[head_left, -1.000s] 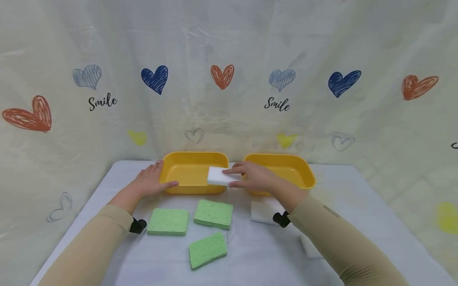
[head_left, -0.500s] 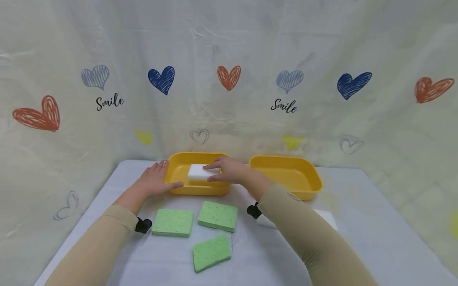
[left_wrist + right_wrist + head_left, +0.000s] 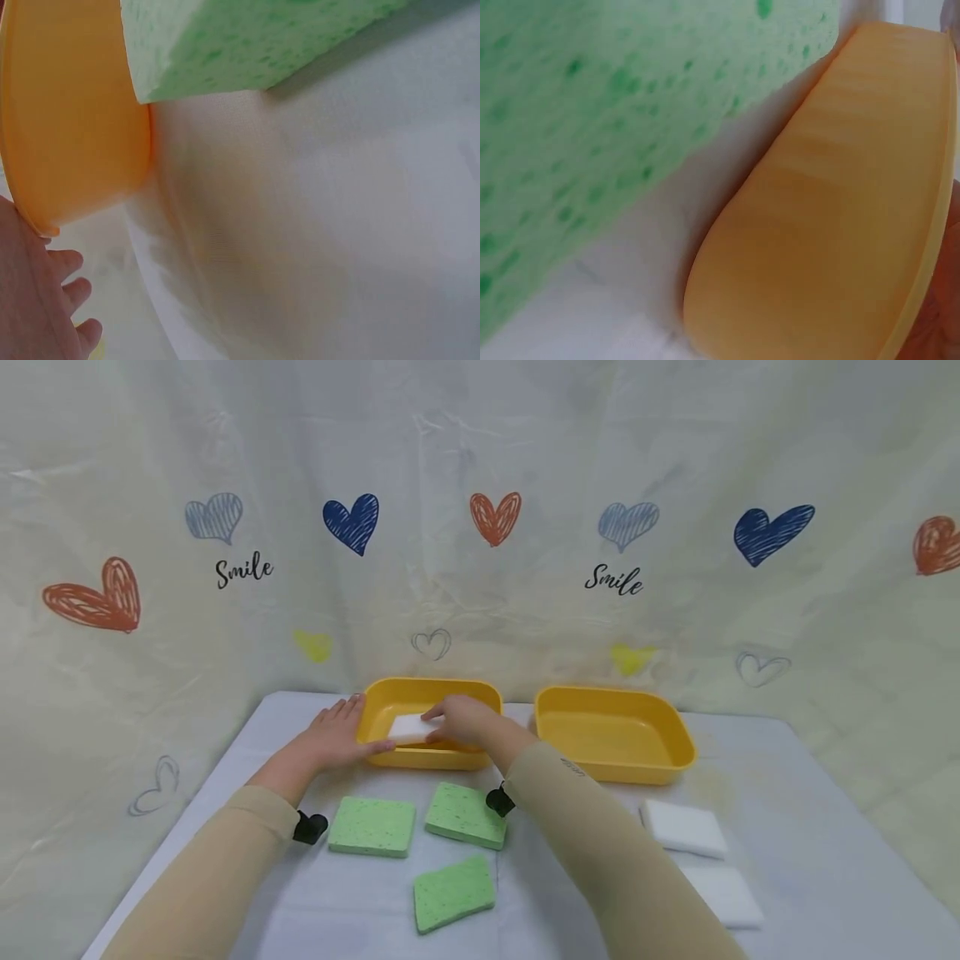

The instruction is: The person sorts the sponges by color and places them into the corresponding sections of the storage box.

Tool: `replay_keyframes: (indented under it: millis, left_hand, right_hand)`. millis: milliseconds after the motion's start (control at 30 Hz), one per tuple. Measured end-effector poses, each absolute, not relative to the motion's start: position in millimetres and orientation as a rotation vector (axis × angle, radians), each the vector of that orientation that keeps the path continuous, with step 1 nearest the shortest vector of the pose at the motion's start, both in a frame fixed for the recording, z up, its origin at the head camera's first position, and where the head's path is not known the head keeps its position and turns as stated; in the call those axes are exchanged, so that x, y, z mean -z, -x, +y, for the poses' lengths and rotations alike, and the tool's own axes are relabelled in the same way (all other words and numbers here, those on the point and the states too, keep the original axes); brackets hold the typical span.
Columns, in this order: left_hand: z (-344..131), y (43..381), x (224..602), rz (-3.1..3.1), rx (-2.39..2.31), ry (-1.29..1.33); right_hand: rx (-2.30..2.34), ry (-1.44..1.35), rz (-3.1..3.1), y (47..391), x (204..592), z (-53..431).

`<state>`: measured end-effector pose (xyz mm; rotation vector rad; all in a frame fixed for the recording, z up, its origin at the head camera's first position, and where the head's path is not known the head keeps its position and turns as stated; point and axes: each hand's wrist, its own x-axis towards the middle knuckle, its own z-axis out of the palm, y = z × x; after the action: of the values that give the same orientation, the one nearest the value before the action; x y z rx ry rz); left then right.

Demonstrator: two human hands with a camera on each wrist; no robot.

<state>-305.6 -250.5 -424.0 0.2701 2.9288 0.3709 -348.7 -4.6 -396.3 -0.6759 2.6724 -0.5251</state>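
Note:
My right hand [image 3: 468, 721] reaches into the left yellow tray [image 3: 431, 759]. Its thumb and fingers pinch a white sponge [image 3: 408, 727] low inside, partly covered by the hand. Against that tray's left end lies my left hand [image 3: 333, 735], fingers stretched along the outside and thumb over the front rim. The left wrist view shows part of this hand [image 3: 34, 292] beside the tray's wall [image 3: 75, 112]. Three green sponges lie in front: one at left [image 3: 372, 827], one at centre [image 3: 465, 815] and one nearest me [image 3: 454, 894].
A second yellow tray [image 3: 615, 768] stands to the right with nothing in it. Two white sponges lie at the right, one farther back [image 3: 684, 828] and one nearer [image 3: 723, 895], partly behind the right sleeve [image 3: 607, 852]. A heart-printed sheet [image 3: 525, 610] hangs behind the table.
My right hand has carried the white sponge leftward from the gap between the trays and lowered it into the left tray. The left hand stays at that tray's end. The head view has shifted slightly.

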Motion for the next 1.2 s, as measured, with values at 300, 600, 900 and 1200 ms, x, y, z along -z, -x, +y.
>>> replay_keyframes:
  millis: [300, 600, 900, 1200]
  left_hand:
    - [-250.4, 306.3, 422.9, 2.927, -0.381, -0.282]
    - [-249.5, 306.6, 422.1, 2.913, -0.410, -0.276]
    - [-246.4, 308.5, 423.0, 2.902, -0.407, -0.278]
    - [-247.5, 303.7, 420.2, 2.910, -0.403, -0.286]
  right_hand:
    - [0.617, 0.545, 2.579, 349.9, 399.3, -17.9]
    - [0.577, 0.626, 2.561, 349.9, 402.7, -30.5]
    - [0.528, 0.656, 2.612, 348.8, 401.0, -35.3]
    - [0.471, 0.702, 2.720, 348.4, 394.9, -30.2]
